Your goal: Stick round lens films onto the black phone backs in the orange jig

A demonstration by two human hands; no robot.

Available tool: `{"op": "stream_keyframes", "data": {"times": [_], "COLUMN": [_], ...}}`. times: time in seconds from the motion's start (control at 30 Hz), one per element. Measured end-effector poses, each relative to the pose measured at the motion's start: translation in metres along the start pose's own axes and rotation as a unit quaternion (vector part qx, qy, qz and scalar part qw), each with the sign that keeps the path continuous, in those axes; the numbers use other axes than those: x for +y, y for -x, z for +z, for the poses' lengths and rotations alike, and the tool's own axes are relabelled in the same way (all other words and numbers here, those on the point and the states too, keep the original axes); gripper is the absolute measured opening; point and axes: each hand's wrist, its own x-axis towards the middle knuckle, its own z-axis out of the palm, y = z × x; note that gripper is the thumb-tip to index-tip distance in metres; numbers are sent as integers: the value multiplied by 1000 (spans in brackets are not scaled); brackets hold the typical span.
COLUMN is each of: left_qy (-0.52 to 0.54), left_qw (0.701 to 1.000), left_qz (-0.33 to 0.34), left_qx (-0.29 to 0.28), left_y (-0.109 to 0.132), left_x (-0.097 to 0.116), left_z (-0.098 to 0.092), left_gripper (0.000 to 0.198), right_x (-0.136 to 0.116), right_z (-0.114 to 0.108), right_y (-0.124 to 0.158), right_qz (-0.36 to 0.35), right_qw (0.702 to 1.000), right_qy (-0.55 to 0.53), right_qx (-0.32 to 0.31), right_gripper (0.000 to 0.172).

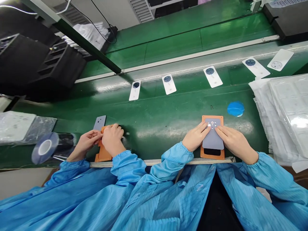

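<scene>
A grey phone back panel (213, 139) with small camera holes near its top lies over an orange fixture plate (212, 157). A black area of the fixture shows below the panel. My left hand (196, 136) is closed at the panel's upper left edge, its thumb and fingertips touching it. Opposite, my right hand (234, 141) is closed at the upper right edge, with the index fingertip by the holes. Fingers of both hands are pressed together, and their undersides are hidden. Both wrists wear blue elastic-cuffed sleeves.
At left, a co-worker's hands (113, 138) work at another orange plate (104, 154), beside a grey panel (99, 122). Several white panels, one a white panel (169, 84), lie along the far strip. A blue disc (235, 109), stacked clear trays (291, 112) and a film roll (44, 147) share the green bench.
</scene>
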Motion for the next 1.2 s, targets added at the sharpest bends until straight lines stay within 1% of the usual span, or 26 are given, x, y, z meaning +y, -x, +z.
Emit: {"op": "stream_keyframes", "data": {"times": [0.13, 0.23, 0.4, 0.6, 0.73, 0.83, 0.87, 0.93, 0.97, 1.0, 1.03, 1.07, 1.13, 1.17, 1.2], "left_qy": [-91, -128, -136, -125, -91, -14, 30, 141, 204, 271, 339, 404, 511, 547, 571], "left_qw": [994, 991, 990, 991, 993, 998, 999, 990, 976, 955, 928, 897, 836, 811, 792], "left_qz": [30, 29, 12, 5, 3, 5, 4, -14, -33, -59, -87, -113, -146, -154, -159], "left_qx": [-46, -41, -31, -56, -71, -62, -46, 19, 63, 101, 128, 140, 138, 138, 144], "left_y": [-7, -8, 3, 19, 21, 16, 12, 1, -6, -14, -22, -30, -45, -52, -57], "left_x": [3, 9, 21, 34, 33, 23, 19, 10, 6, 4, 3, 4, 9, 13, 17], "left_z": [-4, -4, -3, -7, -8, -9, -10, -12, -14, -17, -20, -23, -31, -35, -38], "left_gripper": [30, 29, 34, 42, 52, 52, 53, 56, 56, 54, 49, 42, 37, 39, 41], "right_x": [5, 2, -10, -23, -23, -16, -12, -4, 0, 4, 8, 11, 18, 21, 24], "right_z": [13, 19, 15, 7, 9, 7, 4, -7, -14, -21, -28, -33, -40, -40, -38], "right_y": [-1, -1, 8, 22, 24, 21, 19, 15, 12, 8, 4, 0, -10, -15, -20], "right_qz": [2, 18, 33, 39, 40, 29, 28, 43, 64, 97, 143, 198, 303, 341, 361], "right_qw": [999, 997, 995, 993, 993, 995, 995, 991, 982, 967, 946, 917, 845, 806, 770], "right_qy": [-3, -5, -24, -33, -29, -49, -66, -127, -174, -227, -277, -322, -394, -425, -458], "right_qx": [-54, -75, -94, -104, -104, -87, -68, -8, 26, 59, 93, 126, 196, 231, 258], "right_gripper": [41, 47, 54, 62, 63, 54, 50, 45, 43, 40, 35, 28, 16, 17, 20]}}
